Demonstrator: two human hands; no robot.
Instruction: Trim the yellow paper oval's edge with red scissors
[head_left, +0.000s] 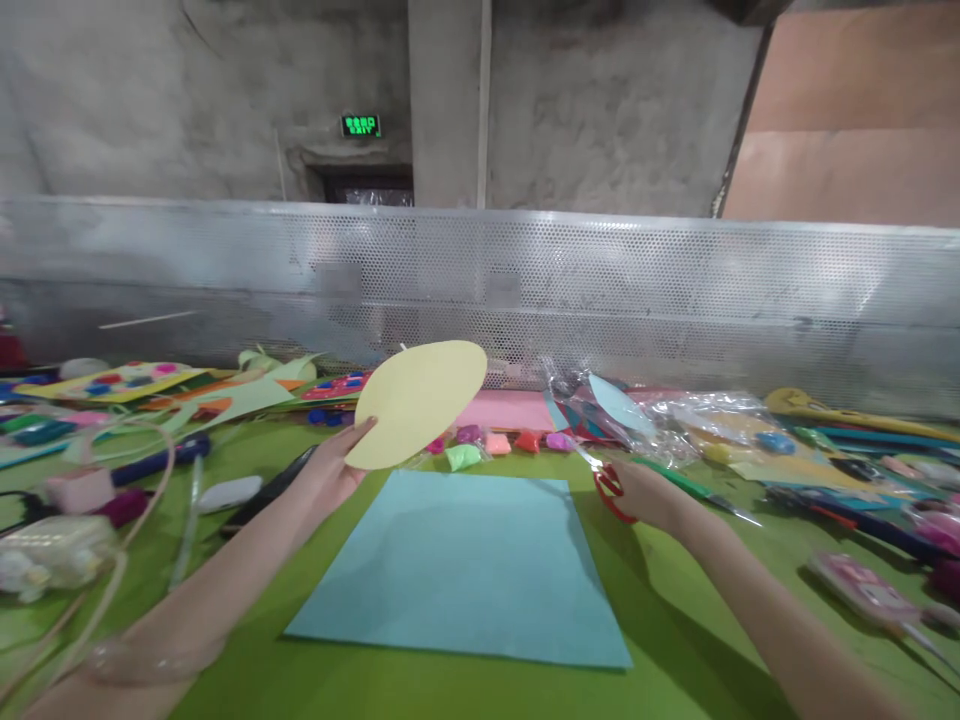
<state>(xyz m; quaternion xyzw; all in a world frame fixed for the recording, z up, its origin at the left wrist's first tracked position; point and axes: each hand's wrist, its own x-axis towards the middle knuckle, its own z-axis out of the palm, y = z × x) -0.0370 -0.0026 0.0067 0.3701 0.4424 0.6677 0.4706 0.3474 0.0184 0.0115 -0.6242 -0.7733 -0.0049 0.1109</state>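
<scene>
The left hand (335,474) holds a pale yellow paper oval (424,402) near the far edge of a light-blue paper sheet (465,570) on the green counter (255,680); the right hand (643,490) grips red-handled scissors (604,477).

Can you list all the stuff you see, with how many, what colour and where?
Yellow paper shape: 1, pale yellow, in the left hand
Scissors: 1, red handles, in the right hand
Blue sheet: 1, light blue, flat in the middle
Small packets: several, mixed colours, behind the sheet
Plastic wrapping: some, clear, back right
Green-handled tool: 1, green, right of the scissors
White oval object: 1, white, left side
Table: 1, green, underneath
Perforated panel: 1, silvery, behind the table
Exit sign: 1, glowing green, on the wall
Other clutter: too jumbled to count, mixed colours, both sides
Left hand: 1, bare, holding the yellow paper
Right hand: 1, bare, holding the scissors
</scene>
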